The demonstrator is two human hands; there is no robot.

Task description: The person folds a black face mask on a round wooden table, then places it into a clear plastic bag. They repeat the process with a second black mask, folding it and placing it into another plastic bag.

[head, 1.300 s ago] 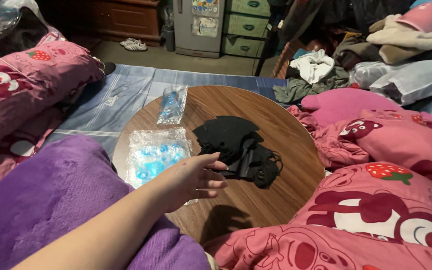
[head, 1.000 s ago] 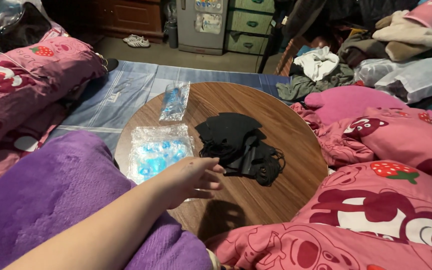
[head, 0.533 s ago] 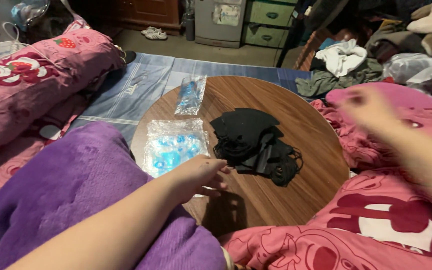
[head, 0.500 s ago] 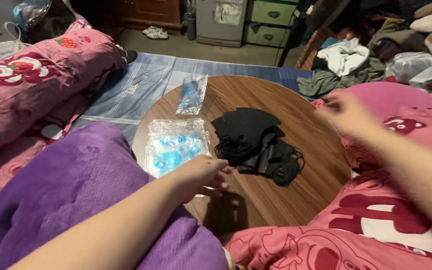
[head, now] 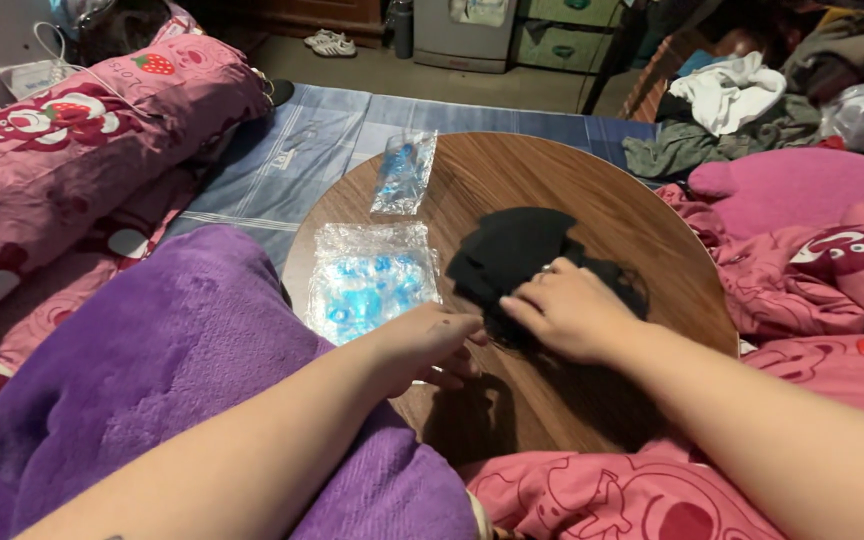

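Observation:
A pile of black face masks lies in the middle of a round wooden table. My right hand rests palm down on the near edge of the pile, fingers touching the black fabric. My left hand hovers just left of it, fingers loosely curled, close to the pile's near edge and holding nothing that I can see. A clear plastic packet with blue contents lies on the table left of the masks. A smaller clear packet lies farther back.
A purple blanket covers my lap at the near left. Pink strawberry-print bedding lies at the left and on the right. A blue mat, heaped clothes and drawers sit beyond the table.
My right hand has come in from the right and landed on the black masks. My left hand has stayed near the pile's edge. The camera tilted slightly.

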